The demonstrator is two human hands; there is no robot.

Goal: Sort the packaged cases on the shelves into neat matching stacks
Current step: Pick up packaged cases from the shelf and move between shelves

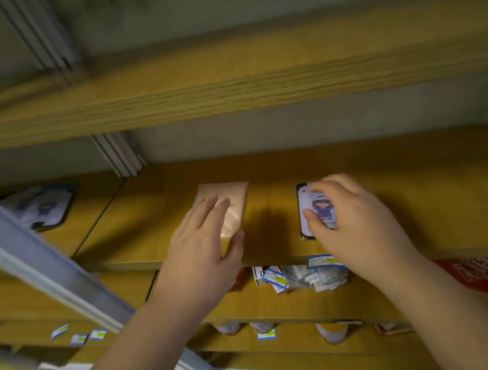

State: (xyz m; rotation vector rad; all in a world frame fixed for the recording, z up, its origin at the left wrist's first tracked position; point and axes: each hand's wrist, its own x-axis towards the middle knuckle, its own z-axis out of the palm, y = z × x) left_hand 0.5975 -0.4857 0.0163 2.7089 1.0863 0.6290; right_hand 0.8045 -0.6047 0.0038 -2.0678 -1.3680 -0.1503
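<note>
A pink packaged case (232, 198) lies flat on the middle wooden shelf (422, 193). My left hand (204, 245) rests over its near end, fingers spread on top and thumb at its right edge. To the right lies a case with a cartoon figure in purple (316, 206), black-rimmed. My right hand (354, 217) covers its right side, fingers curled onto it. A similar cartoon case (42, 206) lies at the far left of the same shelf.
A pale metal upright (47, 270) slants across the left. The shelf below holds a pile of small labelled packets (303, 276) and a red package (487, 275). Lower shelves carry price tags (80, 337) and bottles (331, 332). An upper wooden shelf (224, 88) overhangs.
</note>
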